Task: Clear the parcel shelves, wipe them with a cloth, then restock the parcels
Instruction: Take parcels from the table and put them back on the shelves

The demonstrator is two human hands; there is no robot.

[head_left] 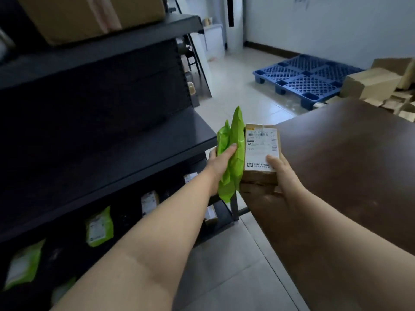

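In a tiled storeroom, between dark shelving and a brown surface, the left hand grips green mailer bags. The right hand clasps a labelled cardboard box pressed against them, all held in the air just off the shelf end. The middle shelf looks bare, the lower one holds parcels, and cartons sit on top. No cloth shows, so clearing seems only partly done, with wiping and restocking ahead.

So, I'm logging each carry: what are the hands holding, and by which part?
Left hand grips green mailer bags around their middle; right hand holds a cardboard box at its near end.
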